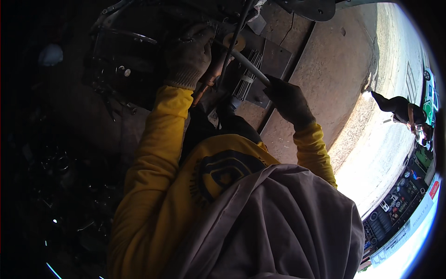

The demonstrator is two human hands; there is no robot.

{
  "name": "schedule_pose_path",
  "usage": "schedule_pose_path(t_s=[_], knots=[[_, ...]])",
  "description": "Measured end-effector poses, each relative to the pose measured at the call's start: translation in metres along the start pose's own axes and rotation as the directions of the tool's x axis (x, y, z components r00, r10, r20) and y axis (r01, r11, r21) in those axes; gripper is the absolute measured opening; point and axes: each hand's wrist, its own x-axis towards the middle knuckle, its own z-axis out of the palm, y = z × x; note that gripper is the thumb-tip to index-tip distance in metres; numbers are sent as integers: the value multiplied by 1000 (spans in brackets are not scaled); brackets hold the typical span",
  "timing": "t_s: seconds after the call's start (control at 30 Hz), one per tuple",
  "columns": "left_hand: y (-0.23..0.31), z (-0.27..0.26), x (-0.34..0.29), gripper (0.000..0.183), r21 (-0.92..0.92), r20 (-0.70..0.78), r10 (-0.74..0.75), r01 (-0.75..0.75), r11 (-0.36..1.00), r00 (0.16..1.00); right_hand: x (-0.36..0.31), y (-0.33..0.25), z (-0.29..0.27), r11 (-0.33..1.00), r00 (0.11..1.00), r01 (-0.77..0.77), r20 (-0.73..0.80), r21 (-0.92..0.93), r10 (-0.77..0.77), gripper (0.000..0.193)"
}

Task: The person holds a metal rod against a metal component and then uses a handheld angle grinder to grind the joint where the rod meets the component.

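My right hand [291, 102], in a dark work glove, is closed round the near end of a grey rod-shaped handle [251, 67]. The rod slants up and left toward my other hand, and its far end is lost in shadow. My left hand [189, 56], gloved with a knitted cuff, is closed beside dark metalwork [125, 56]; what its fingers grip is hidden. Between the hands are a tan disc [234, 42] and an orange-brown handle-like piece [213, 74]. A bundle of thin rods [248, 75] lies on a dark metal plate [272, 60] below the grey rod.
A thin dark bar [234, 39] stands upright between my hands. Chains [104, 88] and tangled metal parts fill the shadowed left. At right lies a concrete floor [325, 69], then a sunlit road [390, 56] where a person [406, 111] walks. Parked vehicles [429, 90] stand beyond.
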Motion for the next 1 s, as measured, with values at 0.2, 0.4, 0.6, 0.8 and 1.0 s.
schedule_pose_path(t_s=[0.2,0.4,0.6,0.8,1.0], knots=[[-5,-15,7,33,104,184,36,-56,993,982,40,-17,-2,913,960,-219,242,344,139,37],[38,-96,49,38,363,373,-36,-110,925,927,48,-40,-5,851,958,-244,252,465,136,31],[-37,-139,110,41,131,492,502,-631,765,711,38,-51,14,767,941,-337,230,546,250,28],[-44,-124,118,47,95,800,347,-674,732,490,31,-76,31,529,845,-508,272,680,461,37],[-43,-106,140,49,-132,832,489,-763,633,262,21,-118,65,510,810,-487,148,710,568,42]])
